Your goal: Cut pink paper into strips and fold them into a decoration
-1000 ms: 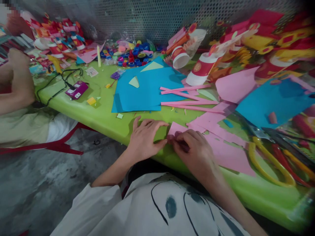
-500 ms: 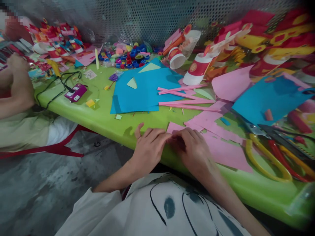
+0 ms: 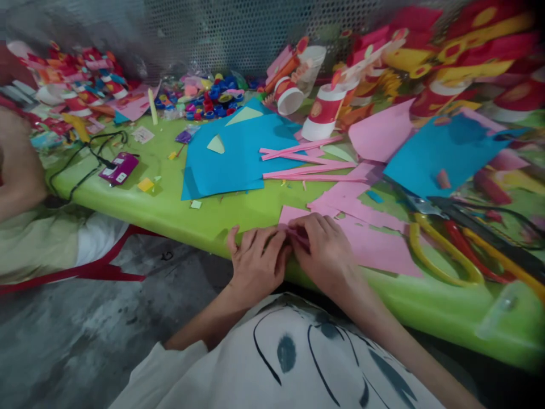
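A narrow folded strip of pink paper (image 3: 299,236) shows between my hands at the table's front edge, mostly covered by fingers. My left hand (image 3: 258,260) is closed in a pinch at its left end, with the thumb tucked in. My right hand (image 3: 327,250) pinches the strip from the other side, fingertips bent down on it. Under and beside the right hand lies a pink paper sheet (image 3: 378,247). Just beyond, several long pink strips (image 3: 309,170) lie partly across a large blue sheet (image 3: 223,162).
Scissors with yellow handles (image 3: 443,253) lie at the right, beside a second tool with red and orange handles. Paper cups (image 3: 324,111) with coloured paper parts stand along the back. A purple box with a cable (image 3: 119,169) sits left, near another person's arm (image 3: 19,159).
The view has turned slightly right, so the table things sit further left. My fingers have shifted, and more of the pink strip shows between my hands.
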Motion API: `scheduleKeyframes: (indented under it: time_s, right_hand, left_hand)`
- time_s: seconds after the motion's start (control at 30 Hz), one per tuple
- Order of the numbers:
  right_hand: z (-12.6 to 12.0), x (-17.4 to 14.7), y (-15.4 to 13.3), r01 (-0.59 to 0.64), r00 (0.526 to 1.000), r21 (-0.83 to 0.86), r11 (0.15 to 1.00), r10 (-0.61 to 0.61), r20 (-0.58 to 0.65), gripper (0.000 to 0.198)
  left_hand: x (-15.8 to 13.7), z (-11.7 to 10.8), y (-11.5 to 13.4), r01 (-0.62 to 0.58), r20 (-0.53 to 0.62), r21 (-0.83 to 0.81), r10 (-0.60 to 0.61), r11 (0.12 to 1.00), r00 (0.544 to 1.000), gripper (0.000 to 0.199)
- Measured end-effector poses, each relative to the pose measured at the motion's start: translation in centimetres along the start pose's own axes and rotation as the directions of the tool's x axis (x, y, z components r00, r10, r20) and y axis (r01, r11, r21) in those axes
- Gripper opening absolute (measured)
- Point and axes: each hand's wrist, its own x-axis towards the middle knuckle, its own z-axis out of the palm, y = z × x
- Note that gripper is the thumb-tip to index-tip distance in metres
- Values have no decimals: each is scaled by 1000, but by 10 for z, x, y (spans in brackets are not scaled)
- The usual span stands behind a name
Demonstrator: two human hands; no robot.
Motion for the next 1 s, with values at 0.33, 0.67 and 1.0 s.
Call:
scheduleKeyframes:
  time_s: [0.33, 0.67, 1.0]
  right_hand:
    - [-21, -19, -7, -149, 985, -226, 963, 125, -117, 23]
    - [-31, -41, 4, -292, 942, -277, 915, 225, -248, 36]
    - [-44, -65, 23, -420, 884, -289, 860, 317, -343, 52]
  left_hand:
    - [-8, 1, -5, -129, 42, 70, 127, 989, 991, 56]
    - [-10, 1, -8, -206, 28, 135, 204, 969, 979, 60]
    - [-10, 5, -5, -207, -52, 135, 216, 969, 975, 60]
